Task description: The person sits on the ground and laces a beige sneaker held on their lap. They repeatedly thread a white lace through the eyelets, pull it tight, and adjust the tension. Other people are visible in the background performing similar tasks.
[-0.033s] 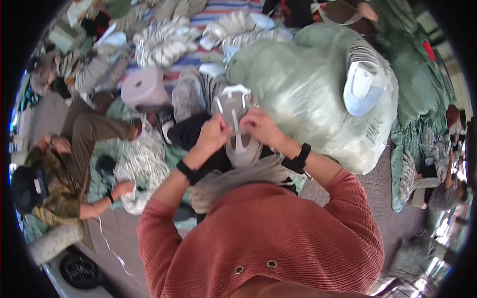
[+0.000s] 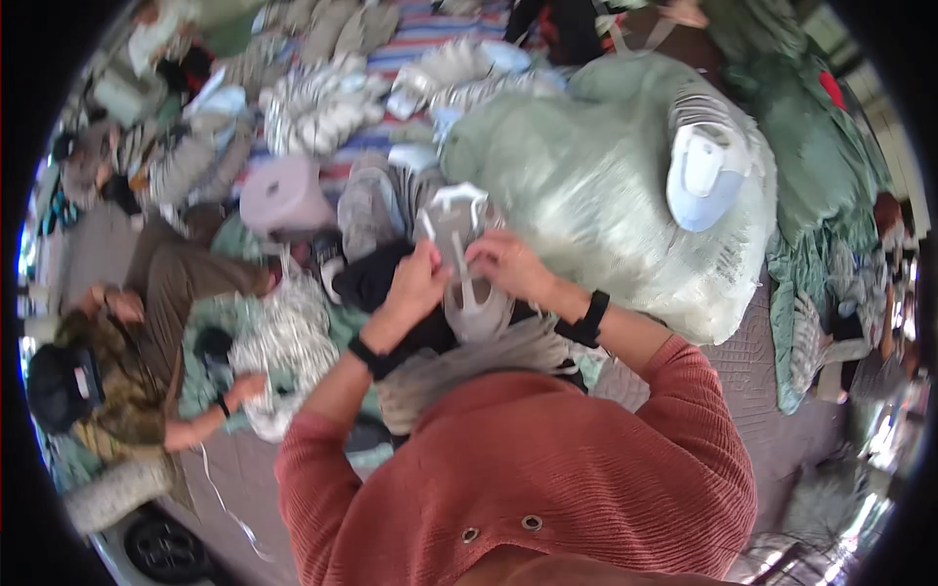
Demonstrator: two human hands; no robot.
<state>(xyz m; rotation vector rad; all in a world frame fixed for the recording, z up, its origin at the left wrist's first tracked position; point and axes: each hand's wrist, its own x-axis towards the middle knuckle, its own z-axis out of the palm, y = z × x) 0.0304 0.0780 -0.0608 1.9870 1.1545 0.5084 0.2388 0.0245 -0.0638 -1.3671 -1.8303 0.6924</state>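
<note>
In front of my lap is a grey shoe upper with white trim, its white-edged end pointing away from me. My left hand grips its left edge, fingers closed. On the other side my right hand has its fingers bent in a pinch near the pale strip along the middle. Any small part between those fingertips is too blurred to make out. A stack of grey uppers lies across my lap, close to my body.
To the right bulges a big pale green sack, with nested grey-white uppers on it. A pinkish stool stands ahead left. A person in a black cap sits at left, by a pile of white cords. Bundled uppers lie farther off.
The whole view has shifted slightly. Both my hands stay at the shoe upper, the right fingers a little differently placed. The person at left has moved a hand slightly over the white pile.
</note>
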